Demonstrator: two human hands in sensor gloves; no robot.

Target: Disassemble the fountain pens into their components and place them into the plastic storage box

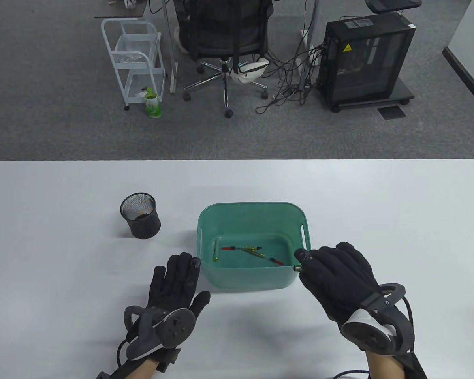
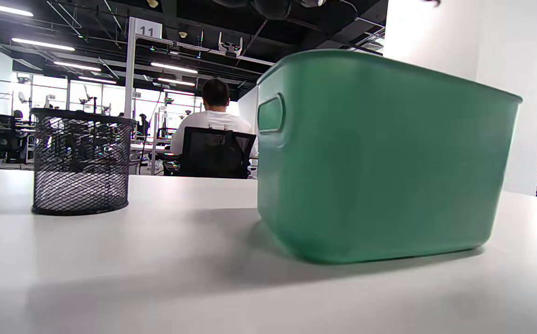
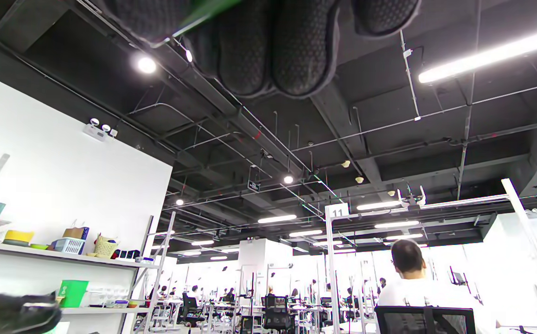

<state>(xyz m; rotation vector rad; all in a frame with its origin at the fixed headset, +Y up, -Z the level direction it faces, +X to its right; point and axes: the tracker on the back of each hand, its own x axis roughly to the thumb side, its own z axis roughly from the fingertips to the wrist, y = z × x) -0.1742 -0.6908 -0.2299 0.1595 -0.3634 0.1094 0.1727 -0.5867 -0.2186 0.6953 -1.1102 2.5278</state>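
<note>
The green plastic storage box point(image 1: 252, 205) stands mid-table and fills the left wrist view point(image 2: 380, 162). Several pen parts point(image 1: 252, 252), red, green and yellow, lie on its floor. My right hand point(image 1: 302, 260) hovers at the box's front right corner and pinches a slim pen part point(image 1: 297, 268) whose metal end points left toward the box. In the right wrist view the curled fingers point(image 3: 273, 46) hang from the top with a green strip of the pen part point(image 3: 203, 11) between them. My left hand point(image 1: 177, 272) lies flat on the table just left of the box, holding nothing.
A black mesh pen cup point(image 1: 140, 215) stands left of the box, also seen in the left wrist view point(image 2: 80, 162). Beyond the table's far edge are an office chair point(image 1: 225, 35), a white cart point(image 1: 136, 59) and a computer case point(image 1: 365, 59). A person sits with their back turned point(image 2: 213, 116).
</note>
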